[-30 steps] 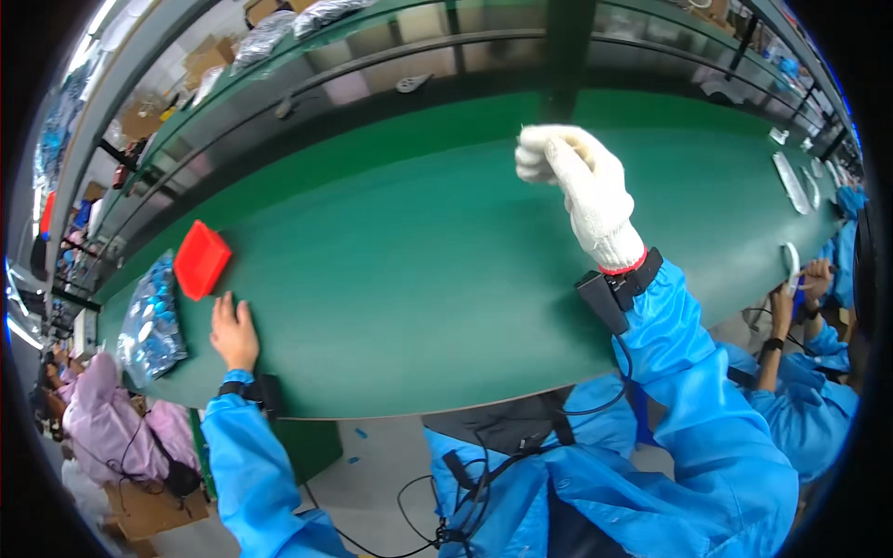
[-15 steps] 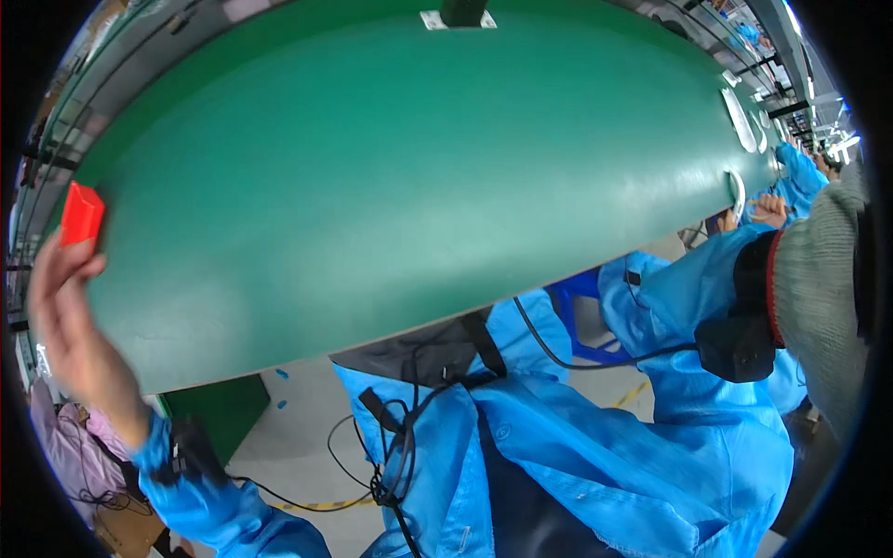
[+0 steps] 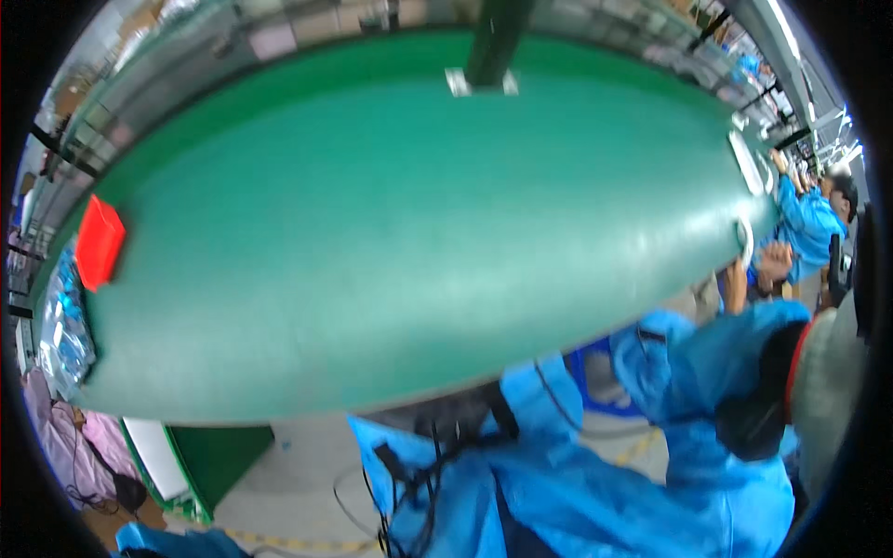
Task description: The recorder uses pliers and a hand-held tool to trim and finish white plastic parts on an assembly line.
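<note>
Neither of my hands shows. Only my left sleeve (image 3: 177,542), in blue cloth, reaches in at the lower left edge, its hand cut off below. A red open plastic bin (image 3: 100,242) rests at the far left end of the green tabletop (image 3: 400,223), with no hand on it. Beside its near side lies a clear plastic bag (image 3: 67,325) with blue bits showing through. My right hand is out of sight; the hands (image 3: 774,265) visible at the right appear to belong to co-workers, one of them by a curved white piece (image 3: 746,240).
A dark green post (image 3: 498,42) rises from the table's far edge. Long white parts (image 3: 744,163) lie at the far right. Close on my right is a co-worker in a pale knit cap (image 3: 828,391). Loose black cables (image 3: 419,484) hang over the blue jacket in front.
My left hand has left the red bin and withdrawn past the lower left edge, uncovering the plastic bag. The whole view has tilted up, so the table sits lower.
</note>
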Available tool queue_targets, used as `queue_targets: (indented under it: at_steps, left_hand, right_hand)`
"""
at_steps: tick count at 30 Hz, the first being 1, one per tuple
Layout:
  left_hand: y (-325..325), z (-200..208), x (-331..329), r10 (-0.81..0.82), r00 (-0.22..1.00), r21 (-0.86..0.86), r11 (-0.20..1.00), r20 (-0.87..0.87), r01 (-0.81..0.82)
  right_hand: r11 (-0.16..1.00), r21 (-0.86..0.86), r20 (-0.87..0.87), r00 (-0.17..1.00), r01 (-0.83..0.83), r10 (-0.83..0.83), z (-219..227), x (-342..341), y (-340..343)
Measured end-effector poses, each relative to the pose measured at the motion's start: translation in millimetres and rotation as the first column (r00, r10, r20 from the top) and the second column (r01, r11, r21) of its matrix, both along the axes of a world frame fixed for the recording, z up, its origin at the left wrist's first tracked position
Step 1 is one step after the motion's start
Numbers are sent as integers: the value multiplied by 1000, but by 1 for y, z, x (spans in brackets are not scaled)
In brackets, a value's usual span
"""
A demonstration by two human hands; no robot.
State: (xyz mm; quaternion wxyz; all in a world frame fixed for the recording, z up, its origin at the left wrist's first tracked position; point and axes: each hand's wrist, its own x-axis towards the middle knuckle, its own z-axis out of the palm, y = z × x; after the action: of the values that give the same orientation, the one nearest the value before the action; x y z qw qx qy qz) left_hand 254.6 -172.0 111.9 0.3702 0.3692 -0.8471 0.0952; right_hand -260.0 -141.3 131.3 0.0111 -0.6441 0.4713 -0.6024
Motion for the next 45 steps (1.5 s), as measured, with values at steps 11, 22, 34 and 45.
queue_targets:
  at_steps: [11, 22, 34, 45]
  left_hand:
    - [-35, -69, -36, 157, 984, 103, 981, 89, -166]
    - [-48, -108, -42, 301, 951, 122, 943, 71, -308]
    - [-56, -68, -49, 319, 945, 58, 944, 77, -323]
    - [-27, -5, -55, 294, 954, -152, 947, 65, -282]
  right_hand:
    - [950, 228, 82, 968, 212, -235, -70, -45, -85]
    - [928, 309, 101, 963, 209, -250, -132, -55, -117]
    - [920, 311, 126, 949, 238, -288, -115, -69, -108]
    - [913, 333, 140, 945, 237, -296, -107, -78, -89]
